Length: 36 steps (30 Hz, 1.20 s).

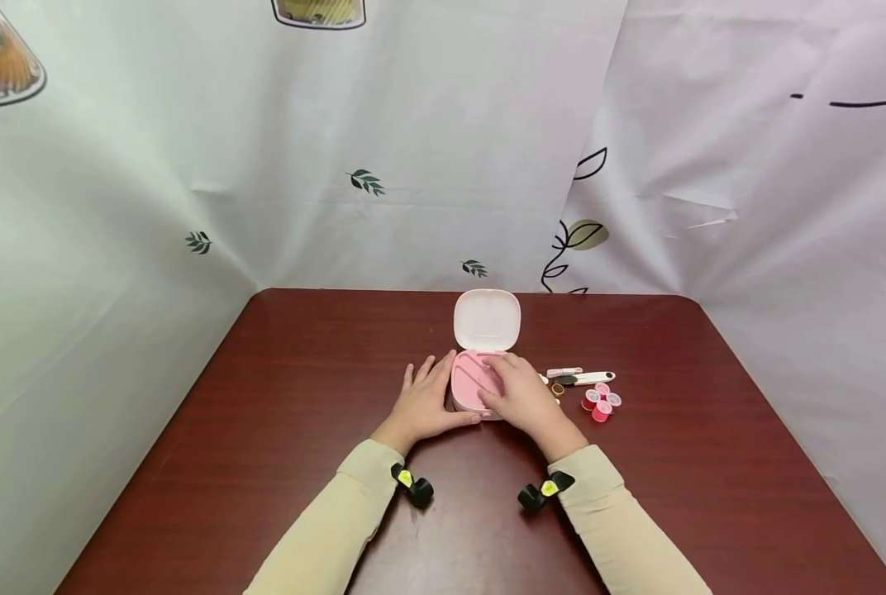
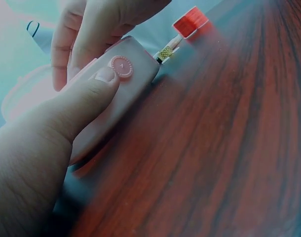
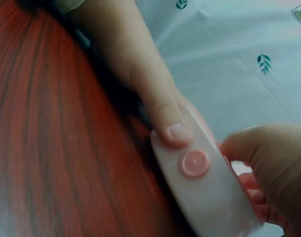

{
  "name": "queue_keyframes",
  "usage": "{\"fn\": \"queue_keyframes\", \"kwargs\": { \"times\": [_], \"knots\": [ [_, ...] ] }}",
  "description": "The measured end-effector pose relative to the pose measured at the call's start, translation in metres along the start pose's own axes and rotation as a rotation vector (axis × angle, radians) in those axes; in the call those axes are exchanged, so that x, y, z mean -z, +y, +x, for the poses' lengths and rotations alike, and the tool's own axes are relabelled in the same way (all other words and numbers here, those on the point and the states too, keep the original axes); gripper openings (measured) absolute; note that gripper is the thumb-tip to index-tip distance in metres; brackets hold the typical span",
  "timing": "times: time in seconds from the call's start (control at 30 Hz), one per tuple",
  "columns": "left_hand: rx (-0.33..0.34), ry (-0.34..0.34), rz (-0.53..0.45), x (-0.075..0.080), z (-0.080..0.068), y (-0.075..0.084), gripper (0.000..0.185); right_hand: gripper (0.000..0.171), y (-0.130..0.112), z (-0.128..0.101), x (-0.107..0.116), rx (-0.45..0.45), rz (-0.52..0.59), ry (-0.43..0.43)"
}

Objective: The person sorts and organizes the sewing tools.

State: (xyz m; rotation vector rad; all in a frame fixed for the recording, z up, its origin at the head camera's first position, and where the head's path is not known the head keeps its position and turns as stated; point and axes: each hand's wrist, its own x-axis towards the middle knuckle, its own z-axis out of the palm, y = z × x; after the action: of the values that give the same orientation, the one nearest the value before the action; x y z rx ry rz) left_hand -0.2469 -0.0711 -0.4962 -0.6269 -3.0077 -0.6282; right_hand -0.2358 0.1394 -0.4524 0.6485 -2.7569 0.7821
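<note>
Head view, left hand (image 1: 424,402): rests on the desk (image 1: 302,397) at the 9 o'clock side of the pink case (image 1: 473,382), fingers spread along its wall.
Left thumb (image 2: 98,84): presses the near front wall of the case, its nail just beside the round pink button (image 2: 121,66); this grip clasps the case between thumb and fingers.
Pink case: sits at the desk's middle, its white lid (image 1: 487,319) standing open at 12 o'clock.
Right hand (image 1: 521,392): lies over the case's open tray, fingers bent down into it; whether this grip pinches anything, I cannot tell.
Thread spools (image 1: 600,402): a small red and pink cluster at 3 o'clock of the case, near it but apart.
White-handled tool (image 1: 586,378): lies just behind the spools, at 2 o'clock of the case.
</note>
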Motion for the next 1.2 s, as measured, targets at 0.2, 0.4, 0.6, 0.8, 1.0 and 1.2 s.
{"fn": "queue_keyframes", "kwargs": {
  "times": [0.2, 0.4, 0.6, 0.8, 1.0, 1.2],
  "knots": [
    [-0.006, 0.018, 0.001, 0.001, -0.001, -0.001, 0.119, 0.047, -0.005, 0.005, -0.003, -0.035, -0.030, 0.008],
    [-0.004, 0.020, -0.008, 0.001, -0.001, -0.002, 0.119, 0.041, -0.006, 0.007, -0.004, -0.043, -0.031, 0.028],
    [-0.012, 0.024, -0.012, 0.001, -0.002, -0.001, 0.117, 0.038, -0.005, 0.008, 0.001, -0.004, -0.052, 0.054],
    [-0.006, 0.013, -0.009, 0.003, -0.002, 0.003, 0.118, 0.037, -0.006, 0.008, 0.009, -0.044, -0.024, 0.042],
    [-0.011, 0.027, -0.025, 0.001, -0.003, 0.002, 0.118, 0.039, -0.003, 0.007, 0.013, -0.045, 0.003, 0.049],
    [-0.007, 0.023, -0.027, 0.001, -0.003, 0.001, 0.119, 0.039, 0.006, 0.006, 0.029, -0.035, 0.047, 0.068]
  ]
}}
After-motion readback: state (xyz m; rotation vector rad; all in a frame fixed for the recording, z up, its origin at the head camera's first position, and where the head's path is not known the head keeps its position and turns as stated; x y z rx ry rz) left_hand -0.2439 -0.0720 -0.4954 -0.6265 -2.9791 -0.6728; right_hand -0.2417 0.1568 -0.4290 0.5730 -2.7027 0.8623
